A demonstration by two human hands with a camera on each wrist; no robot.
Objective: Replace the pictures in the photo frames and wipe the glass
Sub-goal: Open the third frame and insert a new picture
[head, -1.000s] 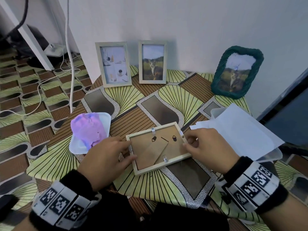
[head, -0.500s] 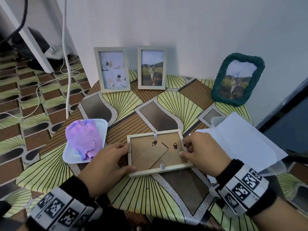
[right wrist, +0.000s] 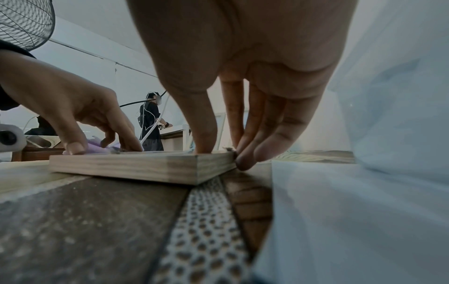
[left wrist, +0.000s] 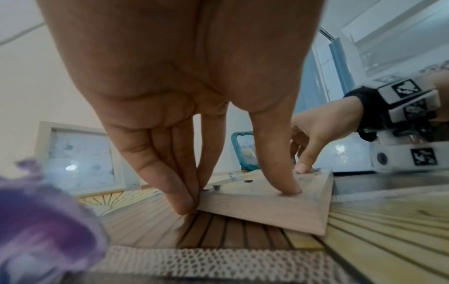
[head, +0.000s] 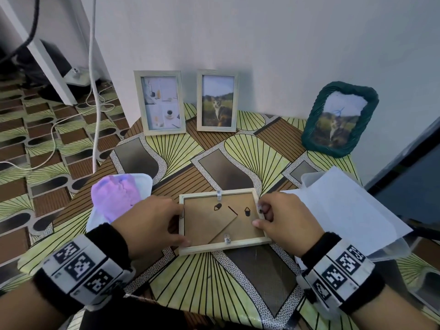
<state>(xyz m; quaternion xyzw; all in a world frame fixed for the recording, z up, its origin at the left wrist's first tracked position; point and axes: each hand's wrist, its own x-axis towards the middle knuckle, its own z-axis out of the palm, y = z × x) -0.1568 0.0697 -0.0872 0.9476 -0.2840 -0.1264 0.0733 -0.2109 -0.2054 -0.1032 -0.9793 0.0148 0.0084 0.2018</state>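
Past my table with its green-and-brown patterned cover (head: 238, 289), white cables (head: 95, 96) trail over the matching floor, and a black wire-grille fan (right wrist: 24, 23) stands nearby.

Head view looks steeply down on the face-down frame (head: 223, 220) from above; both wrist views sit low beside it, facing inward, sharing it.

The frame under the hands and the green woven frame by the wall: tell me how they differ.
The frame under the hands lies flat, face down, brown backing board up; the green woven frame stands upright, leaning on the wall, its cat picture showing. The first is pale straight-edged wood, the second dark green with rounded corners. The left hand and right hand grip the first by its sides; nothing touches the second. Both are on the patterned table.
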